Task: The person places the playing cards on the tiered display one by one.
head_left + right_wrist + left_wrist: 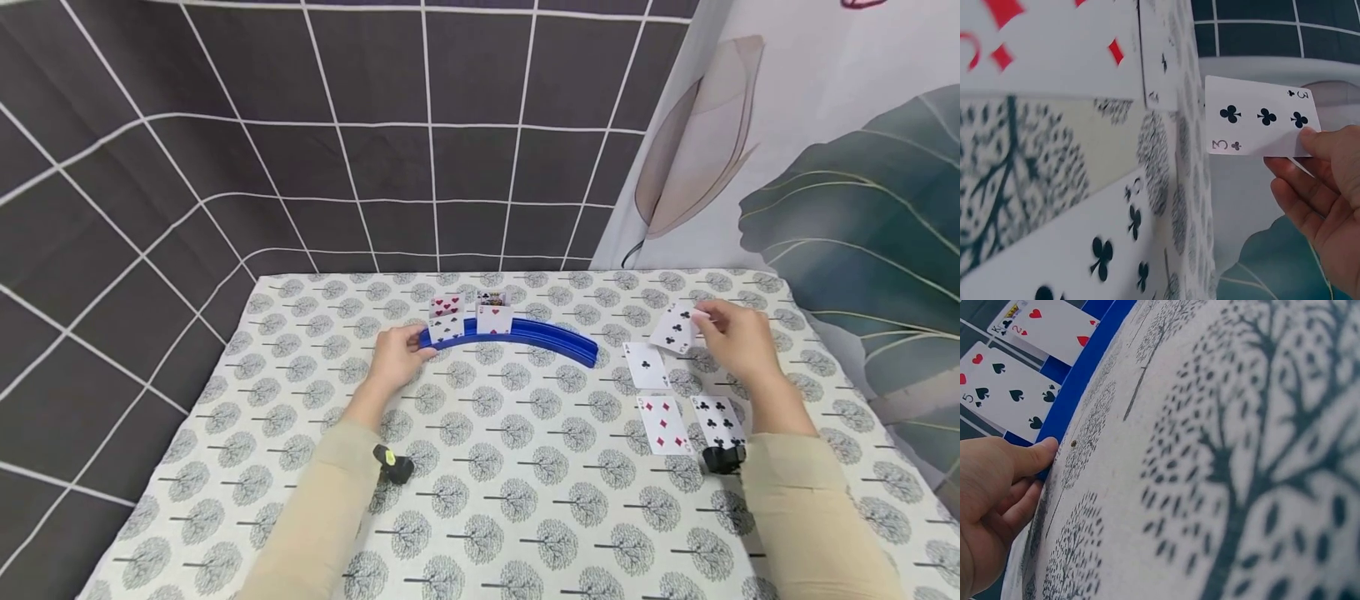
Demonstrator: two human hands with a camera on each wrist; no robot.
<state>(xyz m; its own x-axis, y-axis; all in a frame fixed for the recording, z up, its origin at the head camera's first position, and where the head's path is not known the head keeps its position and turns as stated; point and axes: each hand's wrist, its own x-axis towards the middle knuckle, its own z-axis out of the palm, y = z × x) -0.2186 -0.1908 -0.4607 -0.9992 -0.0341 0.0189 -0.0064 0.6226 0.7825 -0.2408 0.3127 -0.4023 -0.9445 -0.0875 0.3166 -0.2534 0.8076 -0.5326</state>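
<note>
Cards lie around my right hand (738,337), which pinches the three of clubs (675,327) between thumb and fingers, lifted off the tablecloth (525,492). Just below that hand lie an ace of clubs (647,365), a five of diamonds (663,423) and a five of clubs (717,421), all face up. My left hand (396,354) holds the near end of the blue card rack (525,333), thumb (1034,456) pressed on its edge. Just beyond those fingers a five of spades (1013,394) and a two of hearts (1057,328) stand in the rack.
</note>
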